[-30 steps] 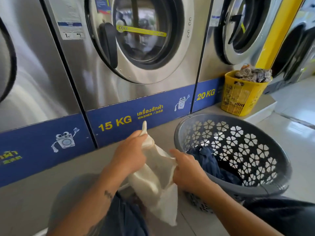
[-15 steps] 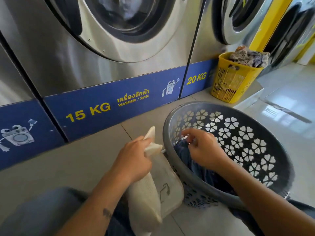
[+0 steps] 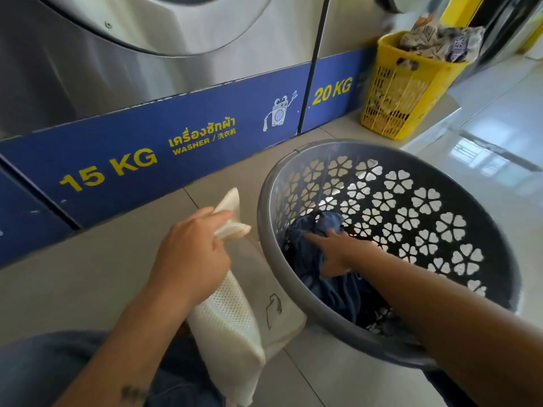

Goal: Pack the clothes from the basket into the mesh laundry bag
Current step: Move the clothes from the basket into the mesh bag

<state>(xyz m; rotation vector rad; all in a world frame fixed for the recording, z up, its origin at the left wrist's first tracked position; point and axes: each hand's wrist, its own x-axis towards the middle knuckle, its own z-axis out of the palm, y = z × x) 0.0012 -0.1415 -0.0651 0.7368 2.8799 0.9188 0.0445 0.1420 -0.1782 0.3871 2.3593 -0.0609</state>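
A round grey basket (image 3: 458, 183) with flower-shaped cut-outs stands on the tiled floor at the right. Dark blue clothes (image 3: 320, 227) lie bunched at its bottom. My right hand (image 3: 338, 252) is inside the basket, fingers curled into the blue cloth, index finger stretched out over it. A cream mesh laundry bag (image 3: 232, 321) hangs to the left of the basket, touching its outer wall. My left hand (image 3: 192, 254) grips the bag by its upper edge.
Steel washers with a blue "15 KG" panel (image 3: 147, 160) run along the back. A yellow basket (image 3: 402, 92) full of patterned cloth stands at the far right on a low step. My knee in blue denim (image 3: 44, 368) is at the bottom left.
My right hand let go of the bag, went over the basket rim and now sinks lower into the blue clothes. The left hand kept hold of the bag. The view tilted downward.
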